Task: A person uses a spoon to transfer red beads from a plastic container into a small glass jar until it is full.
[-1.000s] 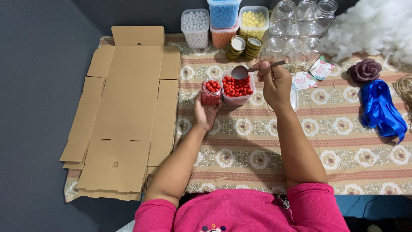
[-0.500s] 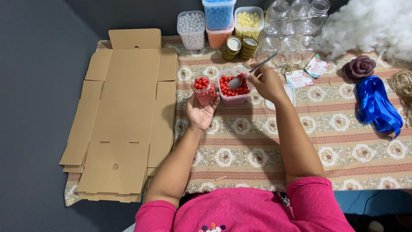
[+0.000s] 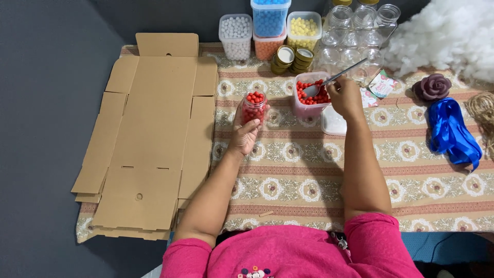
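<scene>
The left hand (image 3: 246, 135) wraps its fingers around a small clear jar of red beads (image 3: 254, 107), held above the patterned tablecloth (image 3: 309, 170). The right hand (image 3: 343, 97) pinches a metal spoon (image 3: 332, 80), its bowl in the clear tub of red beads (image 3: 309, 98).

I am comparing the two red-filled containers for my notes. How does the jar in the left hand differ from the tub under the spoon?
The jar is narrow, round and clear; the tub is wider and boxy. The left hand holds the jar off the table, while the tub stands on the tablecloth. The right hand dips a spoon into the tub, not the jar. Both hold small red balls and are uncovered.
</scene>
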